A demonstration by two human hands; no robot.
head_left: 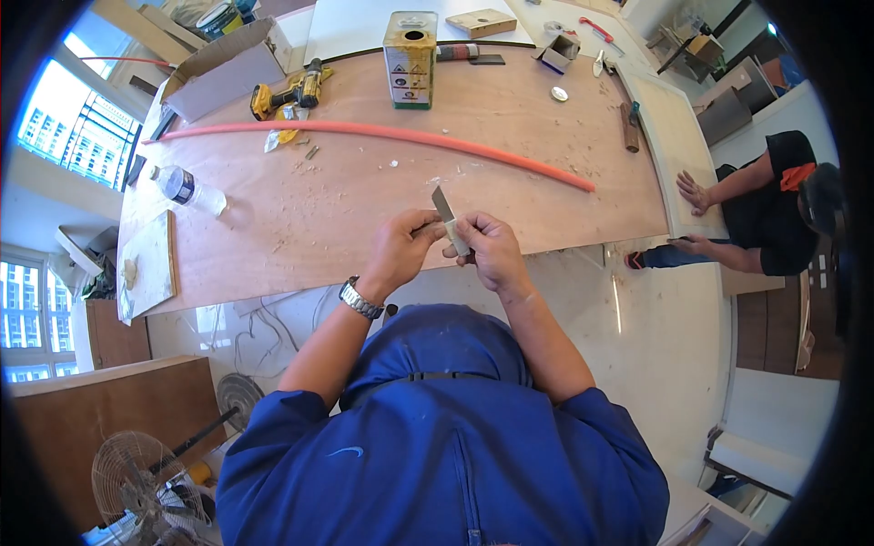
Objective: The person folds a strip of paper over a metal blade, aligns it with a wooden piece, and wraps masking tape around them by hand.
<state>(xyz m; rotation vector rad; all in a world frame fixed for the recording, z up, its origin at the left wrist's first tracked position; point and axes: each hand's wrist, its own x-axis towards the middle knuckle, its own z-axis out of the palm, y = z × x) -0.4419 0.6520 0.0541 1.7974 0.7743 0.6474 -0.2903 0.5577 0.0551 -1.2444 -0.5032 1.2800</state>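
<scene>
A flat grey blade with a pale wrapped handle (442,204) points up and slightly left, above the table's near edge. My right hand (494,251) closes its fingers round the lower, wrapped part. From the other side my left hand (398,249) comes up to the handle, thumb and fingertips pinched together; whatever lies between them is too small to make out. A metal watch (360,298) sits on my left wrist. Beyond both hands, a long red pipe (382,132) lies across the wooden tabletop (319,218).
A rusty tin can (410,64), a yellow drill (291,89) and a cardboard box (228,73) stand towards the back. On the left lies a plastic bottle (188,189). Another person (765,200) leans a hand on the right-hand panel (674,136). A fan (137,478) stands lower left.
</scene>
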